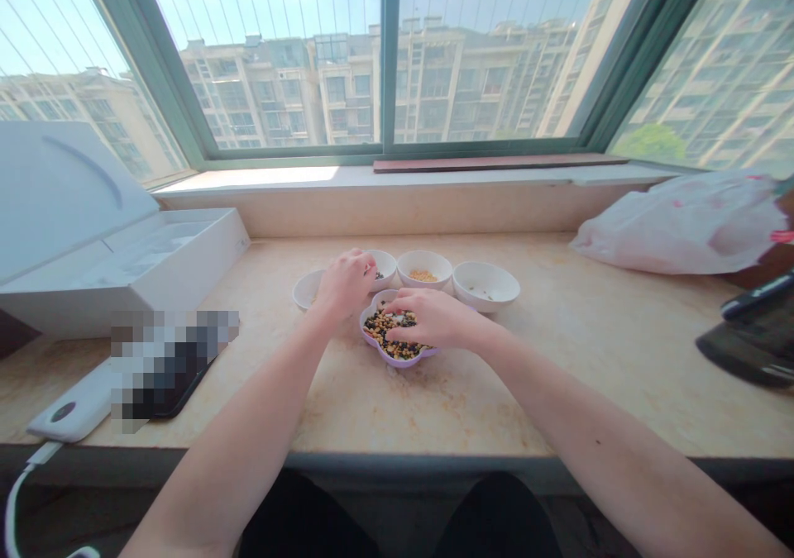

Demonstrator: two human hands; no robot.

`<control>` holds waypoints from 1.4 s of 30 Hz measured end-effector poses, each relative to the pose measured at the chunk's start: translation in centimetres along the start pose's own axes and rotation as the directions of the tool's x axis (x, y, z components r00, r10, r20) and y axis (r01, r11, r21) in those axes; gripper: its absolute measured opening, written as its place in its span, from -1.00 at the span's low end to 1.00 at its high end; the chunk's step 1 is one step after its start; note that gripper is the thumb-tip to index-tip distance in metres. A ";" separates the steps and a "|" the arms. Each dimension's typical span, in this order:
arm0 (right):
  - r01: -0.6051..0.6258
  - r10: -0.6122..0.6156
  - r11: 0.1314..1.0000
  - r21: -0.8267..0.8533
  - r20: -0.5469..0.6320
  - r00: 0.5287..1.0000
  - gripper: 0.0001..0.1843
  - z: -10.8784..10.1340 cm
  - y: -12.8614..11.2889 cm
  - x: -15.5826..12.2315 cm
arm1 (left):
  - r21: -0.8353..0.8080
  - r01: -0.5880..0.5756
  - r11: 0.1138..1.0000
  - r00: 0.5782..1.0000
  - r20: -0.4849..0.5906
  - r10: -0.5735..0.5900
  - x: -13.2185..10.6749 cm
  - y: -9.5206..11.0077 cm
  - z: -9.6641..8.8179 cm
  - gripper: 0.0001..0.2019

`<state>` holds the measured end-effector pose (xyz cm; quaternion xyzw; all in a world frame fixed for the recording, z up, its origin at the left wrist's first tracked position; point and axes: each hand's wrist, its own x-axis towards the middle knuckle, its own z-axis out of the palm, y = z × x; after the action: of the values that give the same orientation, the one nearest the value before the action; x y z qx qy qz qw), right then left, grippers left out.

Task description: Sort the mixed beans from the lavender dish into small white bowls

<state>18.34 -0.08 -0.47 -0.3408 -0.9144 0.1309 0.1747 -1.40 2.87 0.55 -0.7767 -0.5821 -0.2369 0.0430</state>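
Observation:
A lilac flower-shaped bowl (380, 351) holds mixed black and yellow beans. My right hand (431, 318) rests over it with fingers pinched among the beans. My left hand (344, 283) is closed over a white bowl (383, 264) behind it that holds a few dark beans; what its fingers hold is hidden. Another white bowl (305, 289) stands to the left, one with yellow beans (423, 264) in the middle, and a nearly empty one (487, 283) to the right.
An open white box (136, 264) stands at the left, with a white power bank (74, 405) and a phone (167, 376) in front. A plastic bag (682, 223) lies at the right, dark devices (748, 335) near the right edge. Window sill behind.

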 end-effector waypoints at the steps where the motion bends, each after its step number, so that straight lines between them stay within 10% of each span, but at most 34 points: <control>1: 0.014 -0.014 1.000 -0.005 0.026 1.000 -0.74 0.1 -0.2 0.0 | 0.020 0.004 1.000 1.000 0.007 -0.004 0.2 0.0 0.0 -0.75; 14: -0.047 0.036 0.995 0.088 0.122 0.992 -0.91 0.7 -0.1 0.5 | 0.155 0.025 0.988 0.992 0.115 -0.043 1.1 0.0 0.6 -0.67; 32: -0.026 0.052 0.975 0.220 -0.116 0.992 -0.90 -0.5 0.4 0.2 | 0.077 0.020 0.997 0.998 0.059 -0.025 -0.1 -0.1 -0.3 -0.71; 42: -0.195 0.285 0.670 0.716 -0.005 0.959 -0.53 -1.0 0.8 0.1 | -0.379 -0.153 0.913 0.988 -0.057 0.141 -1.3 1.0 -1.8 -0.79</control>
<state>19.08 0.69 0.20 -0.3714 -0.7286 0.4739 0.3265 -1.33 0.77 1.80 -0.8081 -0.4640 -0.3531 -0.0833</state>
